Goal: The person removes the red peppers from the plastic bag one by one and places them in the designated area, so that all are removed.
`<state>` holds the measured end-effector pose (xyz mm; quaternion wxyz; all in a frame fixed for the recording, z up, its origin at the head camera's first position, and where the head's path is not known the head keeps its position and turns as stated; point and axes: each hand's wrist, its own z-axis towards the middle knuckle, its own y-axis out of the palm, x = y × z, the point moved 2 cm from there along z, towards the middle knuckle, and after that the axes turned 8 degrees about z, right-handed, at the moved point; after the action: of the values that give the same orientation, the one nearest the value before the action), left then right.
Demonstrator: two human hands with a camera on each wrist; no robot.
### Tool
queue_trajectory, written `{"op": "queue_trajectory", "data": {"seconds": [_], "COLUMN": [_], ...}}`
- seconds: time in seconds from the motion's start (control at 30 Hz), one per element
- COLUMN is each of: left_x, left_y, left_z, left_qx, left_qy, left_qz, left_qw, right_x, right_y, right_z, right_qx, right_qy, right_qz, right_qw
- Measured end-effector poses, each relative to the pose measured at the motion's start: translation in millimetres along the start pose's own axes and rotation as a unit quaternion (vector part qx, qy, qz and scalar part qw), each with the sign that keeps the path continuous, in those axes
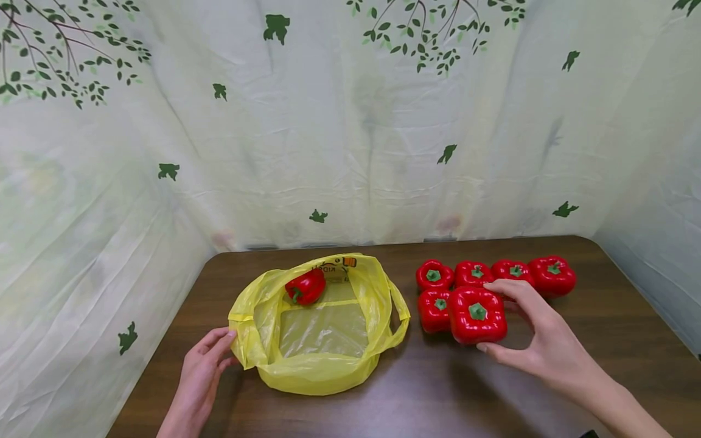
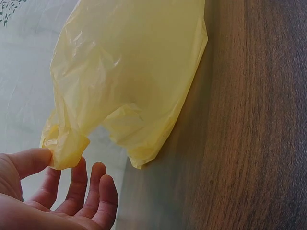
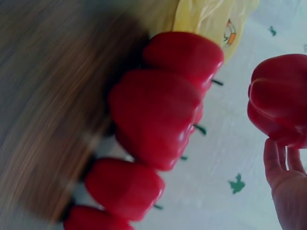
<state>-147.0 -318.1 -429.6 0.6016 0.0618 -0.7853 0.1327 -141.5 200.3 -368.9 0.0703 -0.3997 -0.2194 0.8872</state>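
Observation:
A yellow plastic bag [image 1: 317, 378] stands with its mouth spread wide on the table, one red bell pepper [image 1: 308, 287] inside toward the back. My left hand [image 1: 201, 371] pinches the bag's left handle between thumb and fingers; in the left wrist view the crumpled handle [image 2: 69, 146] shows at the thumb tip. My right hand [image 1: 539, 340] grips another red bell pepper [image 1: 478, 316], raised above the table with its green stem up. The right wrist view shows this held pepper [image 3: 283, 98] at the right edge, fingers against its lower end.
Several more red bell peppers [image 1: 552, 275] stand grouped in two rows at the right back of the brown wooden table [image 1: 416, 389]. A pale cloth with printed leaves [image 1: 339, 134] hangs behind and along both sides. The bag's right handle loop [image 1: 402, 316] sticks out toward the peppers.

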Motion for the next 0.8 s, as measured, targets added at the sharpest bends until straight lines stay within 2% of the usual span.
{"op": "queue_trajectory", "data": {"seconds": [0.13,0.23,0.47,0.8], "left_x": [0.0,-0.1,-1.0,-1.6], "left_y": [-0.4,-0.7,-0.1,-0.3], "left_z": [0.3,0.4,1.4,0.2], "left_qx": [0.000,0.000,-0.003,-0.004], "left_qy": [-0.006,-0.010,0.002,0.009], "left_qz": [0.002,0.003,0.000,-0.004], "left_qw": [1.0000,0.9999,1.0000,0.9999], "right_x": [3.9,6.3,17.3,46.9], "right_y": [-13.5,-25.0,-45.8,-61.1], "right_z": [-4.8,-9.3,-26.7,-47.5], "right_qx": [0.008,0.011,0.020,0.045], "right_qy": [-0.032,-0.025,0.086,0.161], "right_qz": [-0.011,-0.020,-0.022,-0.030], "right_qw": [0.9994,0.9994,0.9958,0.9855]}}
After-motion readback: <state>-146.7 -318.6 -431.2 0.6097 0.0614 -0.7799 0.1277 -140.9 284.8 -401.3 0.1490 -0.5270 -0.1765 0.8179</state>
